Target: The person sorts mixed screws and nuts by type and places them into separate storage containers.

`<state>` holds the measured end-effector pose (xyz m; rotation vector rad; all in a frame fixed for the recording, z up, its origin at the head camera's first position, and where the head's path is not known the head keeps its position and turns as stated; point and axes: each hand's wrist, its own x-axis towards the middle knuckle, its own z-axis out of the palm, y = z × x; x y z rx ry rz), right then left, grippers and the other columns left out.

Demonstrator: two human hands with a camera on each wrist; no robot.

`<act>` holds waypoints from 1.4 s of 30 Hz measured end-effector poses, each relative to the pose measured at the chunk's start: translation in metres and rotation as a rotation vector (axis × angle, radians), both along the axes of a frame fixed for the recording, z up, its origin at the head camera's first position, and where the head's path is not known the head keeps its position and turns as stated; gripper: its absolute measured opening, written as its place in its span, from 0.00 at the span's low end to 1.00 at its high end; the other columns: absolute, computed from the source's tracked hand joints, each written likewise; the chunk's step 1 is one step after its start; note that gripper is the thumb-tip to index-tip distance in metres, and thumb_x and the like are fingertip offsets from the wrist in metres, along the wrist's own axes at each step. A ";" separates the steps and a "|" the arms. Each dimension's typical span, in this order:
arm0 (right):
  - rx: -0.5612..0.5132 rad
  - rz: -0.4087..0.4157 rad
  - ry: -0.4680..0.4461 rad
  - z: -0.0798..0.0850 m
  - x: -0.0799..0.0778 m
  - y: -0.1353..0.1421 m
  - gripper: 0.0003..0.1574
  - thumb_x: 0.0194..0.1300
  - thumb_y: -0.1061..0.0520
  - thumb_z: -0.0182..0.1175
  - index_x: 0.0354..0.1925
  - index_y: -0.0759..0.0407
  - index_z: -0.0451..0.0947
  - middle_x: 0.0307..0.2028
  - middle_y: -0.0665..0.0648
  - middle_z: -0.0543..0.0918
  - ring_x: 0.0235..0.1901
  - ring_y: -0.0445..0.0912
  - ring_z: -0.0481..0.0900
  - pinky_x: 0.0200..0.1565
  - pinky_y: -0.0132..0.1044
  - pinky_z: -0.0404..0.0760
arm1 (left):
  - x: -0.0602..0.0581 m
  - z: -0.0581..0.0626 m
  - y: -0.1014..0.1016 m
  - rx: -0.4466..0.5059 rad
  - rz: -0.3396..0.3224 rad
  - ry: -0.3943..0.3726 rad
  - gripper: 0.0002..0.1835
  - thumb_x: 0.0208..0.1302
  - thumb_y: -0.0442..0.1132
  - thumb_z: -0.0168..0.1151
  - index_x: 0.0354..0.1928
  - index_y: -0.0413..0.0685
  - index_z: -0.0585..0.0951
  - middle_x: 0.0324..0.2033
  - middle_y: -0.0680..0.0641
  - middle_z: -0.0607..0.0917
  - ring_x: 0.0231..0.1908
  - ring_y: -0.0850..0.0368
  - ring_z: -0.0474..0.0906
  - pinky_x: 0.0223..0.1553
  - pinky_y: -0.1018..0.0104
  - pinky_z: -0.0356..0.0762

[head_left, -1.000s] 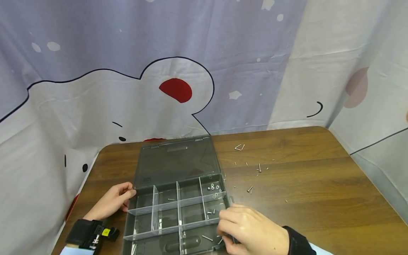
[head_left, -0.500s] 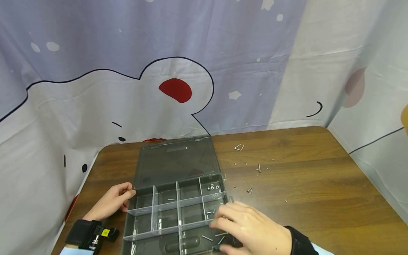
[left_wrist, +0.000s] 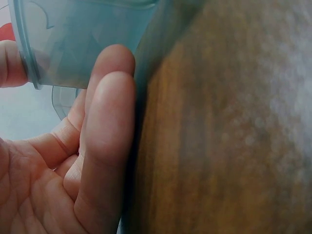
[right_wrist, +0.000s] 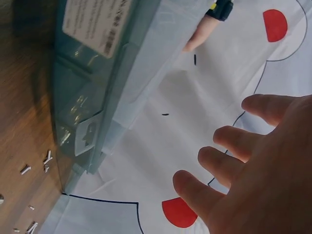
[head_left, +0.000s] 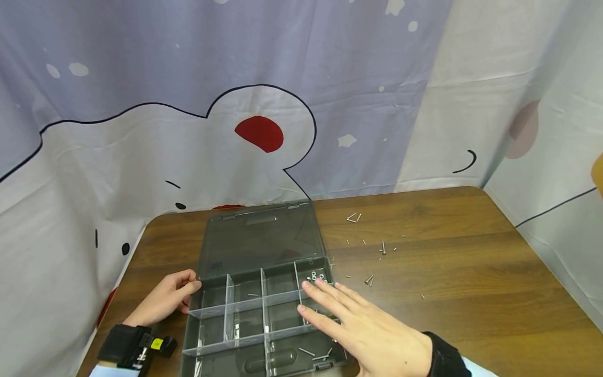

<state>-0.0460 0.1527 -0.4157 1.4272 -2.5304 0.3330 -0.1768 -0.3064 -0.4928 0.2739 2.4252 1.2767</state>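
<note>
A dark translucent compartment box (head_left: 245, 320) lies with its lid (head_left: 264, 235) folded back. My left hand (head_left: 165, 297) grips its left edge; in the left wrist view the thumb (left_wrist: 10, 68) is at the rim and the fingers (left_wrist: 109, 117) lie along the wall. Over the box's right side, my right hand (head_left: 367, 330) is spread with straight fingers and holds nothing, apart from the box in the right wrist view. Several screws (head_left: 307, 352) lie in the front right compartment. Small nuts (head_left: 314, 276) sit in the back right one, and a screw (head_left: 253, 295) lies in another back compartment.
On the wooden table (head_left: 452, 262), several loose screws lie right of the box, among them a long screw (head_left: 383, 248), a pair (head_left: 369, 280) and a far group (head_left: 354, 218). A patterned curtain (head_left: 367, 104) hangs behind the table.
My right hand has let go of a screw into the front right compartment, then straightened its fingers and moved up over the box's right side. The left hand has stayed put.
</note>
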 end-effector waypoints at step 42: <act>0.074 -0.472 -0.188 -0.032 -0.194 0.084 0.34 0.74 0.48 0.58 0.70 0.65 0.71 0.70 0.69 0.72 0.69 0.64 0.72 0.67 0.63 0.73 | -0.002 -0.003 -0.001 0.004 0.001 -0.019 0.15 0.78 0.45 0.57 0.42 0.39 0.70 0.23 0.48 0.72 0.23 0.58 0.75 0.28 0.62 0.85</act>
